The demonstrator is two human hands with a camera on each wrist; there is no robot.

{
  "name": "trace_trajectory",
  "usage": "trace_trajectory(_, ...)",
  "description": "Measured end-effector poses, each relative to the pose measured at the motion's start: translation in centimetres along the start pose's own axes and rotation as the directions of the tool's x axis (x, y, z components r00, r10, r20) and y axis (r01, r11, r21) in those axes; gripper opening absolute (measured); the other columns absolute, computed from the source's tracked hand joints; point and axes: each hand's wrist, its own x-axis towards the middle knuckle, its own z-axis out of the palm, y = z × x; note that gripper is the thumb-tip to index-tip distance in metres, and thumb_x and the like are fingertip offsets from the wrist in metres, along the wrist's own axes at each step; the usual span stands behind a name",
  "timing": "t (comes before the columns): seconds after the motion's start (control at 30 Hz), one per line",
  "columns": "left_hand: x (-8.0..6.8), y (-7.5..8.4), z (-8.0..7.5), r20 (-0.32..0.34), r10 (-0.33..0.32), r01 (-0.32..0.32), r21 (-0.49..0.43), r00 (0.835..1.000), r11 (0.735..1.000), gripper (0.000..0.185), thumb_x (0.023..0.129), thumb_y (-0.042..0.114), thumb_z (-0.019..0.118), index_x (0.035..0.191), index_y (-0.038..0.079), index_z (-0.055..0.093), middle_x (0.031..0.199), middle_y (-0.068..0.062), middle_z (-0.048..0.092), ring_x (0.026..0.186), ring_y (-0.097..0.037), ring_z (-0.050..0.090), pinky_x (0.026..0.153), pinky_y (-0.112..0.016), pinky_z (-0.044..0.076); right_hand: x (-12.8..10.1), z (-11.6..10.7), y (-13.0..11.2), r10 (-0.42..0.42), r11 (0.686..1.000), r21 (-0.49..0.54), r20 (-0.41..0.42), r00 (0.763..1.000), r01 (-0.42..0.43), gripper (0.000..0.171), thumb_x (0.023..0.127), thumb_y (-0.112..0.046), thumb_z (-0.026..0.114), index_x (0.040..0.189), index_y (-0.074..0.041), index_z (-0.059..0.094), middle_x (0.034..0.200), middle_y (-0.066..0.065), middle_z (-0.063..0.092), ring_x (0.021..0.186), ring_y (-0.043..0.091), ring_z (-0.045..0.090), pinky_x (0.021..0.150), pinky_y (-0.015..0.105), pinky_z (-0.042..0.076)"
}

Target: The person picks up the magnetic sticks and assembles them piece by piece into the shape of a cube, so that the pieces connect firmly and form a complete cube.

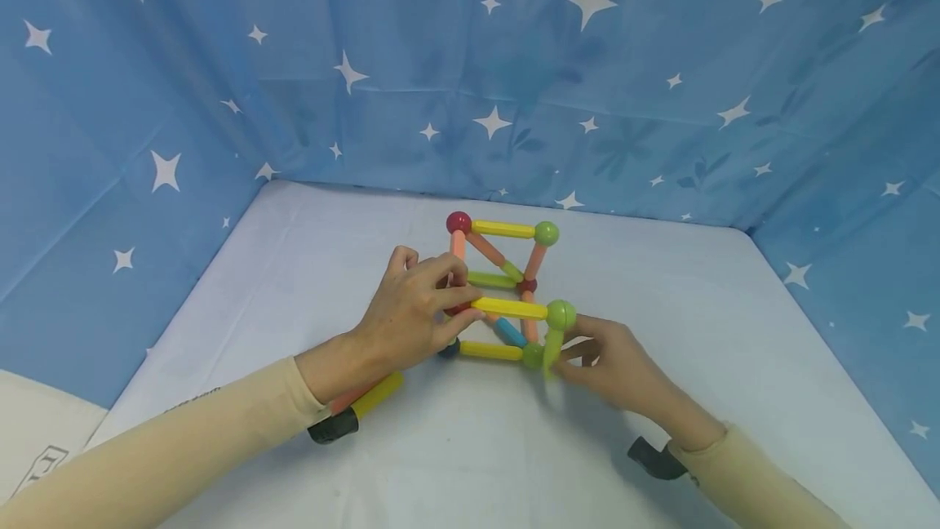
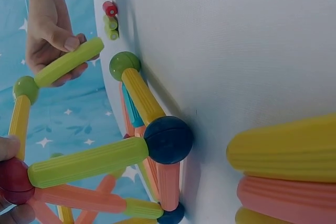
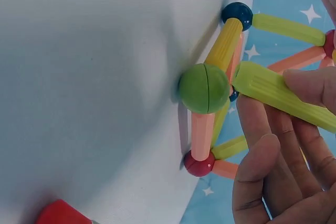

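A frame of ribbed sticks and balls stands on the white table [image 1: 455,447]. My left hand [image 1: 411,300] grips its upper front red ball [image 2: 16,181], beside one end of a yellow stick [image 1: 510,308]. That stick's other end meets an upper green ball [image 1: 561,314]. Between thumb and fingers, my right hand [image 1: 624,366] holds a light green stick [image 3: 283,98], which hangs tilted from the upper green ball. Its free end is apart from the lower green ball [image 3: 203,88]. A dark blue ball [image 2: 168,140] marks the lower left front corner.
Loose yellow sticks [image 2: 289,140] and an orange stick [image 2: 289,192] lie left of the frame, partly under my left forearm. Short red and green pieces [image 2: 110,22] sit farther right on the table. A blue star-patterned curtain [image 1: 514,64] hangs behind and at both sides.
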Motion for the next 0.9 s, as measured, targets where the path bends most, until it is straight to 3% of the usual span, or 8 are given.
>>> trace_trajectory(0.23,-0.2,-0.2,-0.1,-0.001,-0.014,0.014,-0.016,1.000,1.000,0.020,0.085,0.029,0.084,0.101,0.017,0.082,0.095,0.001,0.056,0.073,-0.009,0.053,0.073,-0.045,0.029,0.4,0.0,-0.2,0.019,0.999,-0.032,-0.062,0.998,-0.021,0.045,0.083,-0.011,0.084,0.124,-0.008,0.067,0.109,0.001,0.070,0.095,0.019,0.072,0.077,0.037,0.058)
trace_trajectory(0.4,-0.3,-0.3,-0.2,-0.001,-0.027,0.027,-0.028,1.000,0.999,0.023,0.084,0.031,0.084,0.101,0.016,0.082,0.095,0.001,0.057,0.076,-0.011,0.053,0.074,-0.045,0.032,0.6,0.2,-0.4,-0.026,0.998,-0.054,-0.115,0.993,0.020,0.047,0.084,-0.014,0.084,0.127,-0.008,0.067,0.111,0.002,0.072,0.093,0.019,0.072,0.075,0.037,0.058)
trace_trajectory(0.7,-0.3,-0.6,-0.9,-0.053,-0.110,0.095,-0.231,0.992,0.968,0.014,0.091,0.022,0.074,0.104,0.017,0.076,0.092,0.010,0.066,0.077,-0.003,0.058,0.078,-0.046,0.029,1.1,0.6,-0.5,-0.054,0.996,-0.083,-0.137,0.989,0.043,0.035,0.082,-0.009,0.085,0.115,-0.010,0.071,0.110,-0.003,0.071,0.090,0.016,0.070,0.075,0.039,0.058)
trace_trajectory(0.9,-0.7,-1.0,-0.7,-0.062,-0.128,0.106,-0.274,0.990,0.956,0.009,0.090,0.021,0.078,0.098,0.019,0.075,0.092,0.014,0.068,0.080,0.000,0.058,0.081,-0.046,0.028,1.4,0.9,0.2,-0.064,0.996,-0.072,-0.134,0.989,0.054,0.034,0.082,-0.008,0.085,0.113,-0.010,0.072,0.110,-0.002,0.072,0.092,0.018,0.072,0.074,0.038,0.058)
